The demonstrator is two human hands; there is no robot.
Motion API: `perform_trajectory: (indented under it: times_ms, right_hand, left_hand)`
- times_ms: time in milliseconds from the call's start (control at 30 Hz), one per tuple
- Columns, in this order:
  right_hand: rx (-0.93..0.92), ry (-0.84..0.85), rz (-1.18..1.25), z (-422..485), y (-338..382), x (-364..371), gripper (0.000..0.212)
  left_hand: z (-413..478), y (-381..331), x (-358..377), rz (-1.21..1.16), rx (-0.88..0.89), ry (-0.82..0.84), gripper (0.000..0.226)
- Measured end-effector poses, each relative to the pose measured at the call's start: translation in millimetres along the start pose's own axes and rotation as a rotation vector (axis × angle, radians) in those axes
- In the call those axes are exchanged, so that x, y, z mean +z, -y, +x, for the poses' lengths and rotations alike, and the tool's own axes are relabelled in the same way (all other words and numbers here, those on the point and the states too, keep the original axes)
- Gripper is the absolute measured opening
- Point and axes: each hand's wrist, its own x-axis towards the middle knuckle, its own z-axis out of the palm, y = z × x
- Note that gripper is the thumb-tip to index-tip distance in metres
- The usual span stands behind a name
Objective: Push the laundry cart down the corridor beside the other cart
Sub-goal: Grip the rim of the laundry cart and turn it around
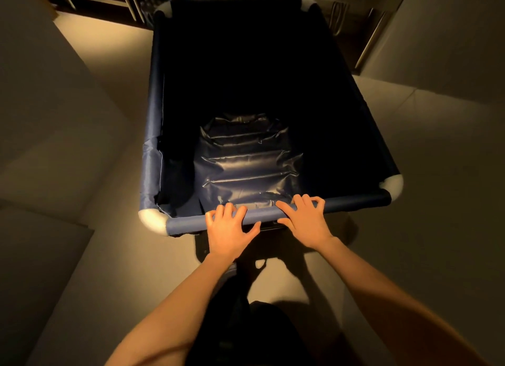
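My left hand (228, 230) lies on the near rail (352, 201) of the deep navy-blue fabric laundry cart (155, 136), fingers curled over the top of the padded tube and thumb stretched out along its near side; my right hand (306, 220) sits just beside it on the same rail, fingers hooked over the top, index finger pointing along the tube toward the left hand; both hands grip the rail, neither spread flat. The cart stands directly in front of me on the pale tiled floor (437, 174), its long axis running away from me; white rounded plastic corner pieces (154, 222) cap the frame at the near corners, and two more show at the far end. Inside, the bag is mostly in shadow; a creased, shiny patch of dark lining (246, 160) catches the light at the bottom near my side. A plain light wall (54, 106) runs close along the left; beyond the far end stand dark metal rails or frames (369, 43), too dim to make out.
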Motion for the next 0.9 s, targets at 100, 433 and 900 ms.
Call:
perform_trajectory:
  times_ms: [100, 433, 900]
  right_hand:
    - [0.020, -0.013, 0.035, 10.1, 1.2, 1.5, 0.042]
    - [0.078, -0.072, 0.065, 77.4, -2.6, 5.6, 0.040]
    - [0.147, 0.007, 0.025, 214.3, -39.6, 3.4, 0.041]
  left_hand:
    - [12.2, 6.4, 1.2, 0.014, 0.014, -0.006, 0.049]
    - [88.8, 35.7, 13.0, 0.029, 0.073, 0.016, 0.052]
    - [238.9, 60.4, 30.0, 0.019, 0.107, 0.053, 0.055]
